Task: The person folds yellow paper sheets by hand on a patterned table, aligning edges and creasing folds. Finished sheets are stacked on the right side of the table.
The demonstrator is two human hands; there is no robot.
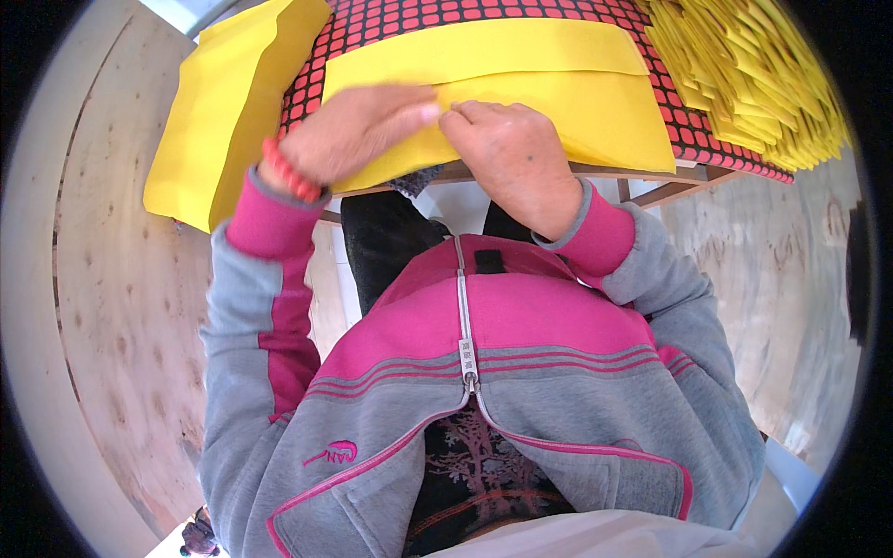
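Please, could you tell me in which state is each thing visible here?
Middle yellow sheet: flap along its far side
Left yellow sheet: bent lengthwise
Yellow stack: piled, edges uneven
Red-and-black tablecloth: partly covered
Jacket: zipped partway
Left hand: blurred, over middle yellow sheet
Right hand: curled at that sheet, grip unclear

Red-black checked cloth (391,19) (wooden frame (677,190) beneath); pale wood panel (121,279) left.

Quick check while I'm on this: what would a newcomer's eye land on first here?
Probably the folded yellow sheet at the table's near edge, with the left hand and right hand over it. Next, the thick yellow pile at upper right, and the red bracelet on the left wrist.
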